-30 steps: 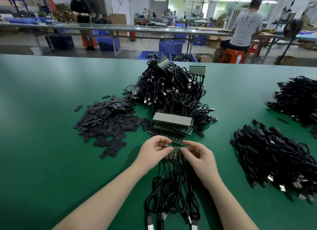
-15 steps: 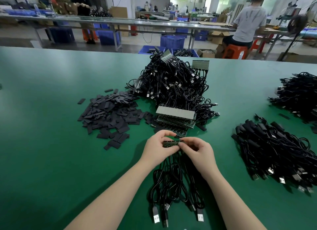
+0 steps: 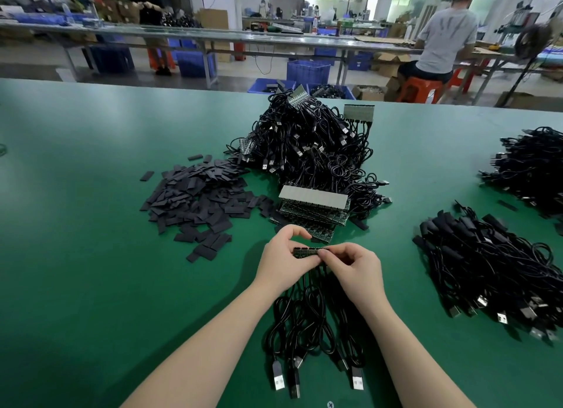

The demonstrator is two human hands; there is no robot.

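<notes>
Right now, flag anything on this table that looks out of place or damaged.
Nothing looks damaged. One black sleeve lies apart, left of the sleeve pile; another sleeve lies stray by the right cable bundle. The left hand and right hand pinch the board strip.

long steel bench (image 3: pixel 274 40) behind, blue crates (image 3: pixel 308 71), orange stool (image 3: pixel 419 88), bright ceiling lights.

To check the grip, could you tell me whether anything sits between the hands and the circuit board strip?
Nothing visible does: the left hand and right hand both pinch the circuit board strip directly.
</notes>
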